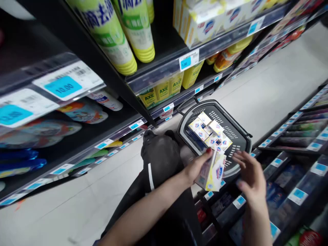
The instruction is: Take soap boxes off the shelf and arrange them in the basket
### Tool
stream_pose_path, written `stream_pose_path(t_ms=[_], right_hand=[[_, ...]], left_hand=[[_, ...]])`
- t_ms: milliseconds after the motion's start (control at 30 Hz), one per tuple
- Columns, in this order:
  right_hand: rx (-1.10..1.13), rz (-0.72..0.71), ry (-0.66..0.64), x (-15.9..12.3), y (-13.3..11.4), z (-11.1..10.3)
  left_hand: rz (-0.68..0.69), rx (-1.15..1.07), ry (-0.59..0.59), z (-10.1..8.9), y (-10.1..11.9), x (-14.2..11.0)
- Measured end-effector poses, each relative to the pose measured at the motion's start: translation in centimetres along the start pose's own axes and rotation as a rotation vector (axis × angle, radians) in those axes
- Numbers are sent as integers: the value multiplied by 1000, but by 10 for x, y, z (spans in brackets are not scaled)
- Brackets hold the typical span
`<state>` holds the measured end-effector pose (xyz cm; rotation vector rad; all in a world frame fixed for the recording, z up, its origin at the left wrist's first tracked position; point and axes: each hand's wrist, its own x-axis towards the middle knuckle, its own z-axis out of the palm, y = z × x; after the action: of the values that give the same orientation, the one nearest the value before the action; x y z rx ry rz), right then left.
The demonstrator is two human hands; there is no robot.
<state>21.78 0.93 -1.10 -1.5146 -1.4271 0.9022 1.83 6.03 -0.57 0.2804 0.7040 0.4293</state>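
A white and yellow soap box is gripped in my left hand, with the thumb along its upper end. It is held tilted above the near part of a dark shopping basket. Just right of the box, my right hand is apart from it, fingers spread and curved, holding nothing. Inside the basket lie several similar soap boxes in a loose cluster. Part of the held box is hidden behind my left fingers.
On the left, a shelf unit carries green and yellow bottles, packs of soap boxes and yellow AXE bottles. Another low shelf with price tags stands close on the right. Pale floor runs between them.
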Motion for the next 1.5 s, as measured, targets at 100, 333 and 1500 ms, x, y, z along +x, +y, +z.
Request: stream_pose_path(t_ms=[100,333,1500], right_hand=[[-214,-34,-171,-34,-44,21],[-467,-160,-25,-64,-77,46],[-241,-77,161,-117,-8,46]], left_hand=[[-9,-91,-107,5,6,-9],[33,7,-222,10,-1,-36],[-70,256,-97,6,-40,-19]])
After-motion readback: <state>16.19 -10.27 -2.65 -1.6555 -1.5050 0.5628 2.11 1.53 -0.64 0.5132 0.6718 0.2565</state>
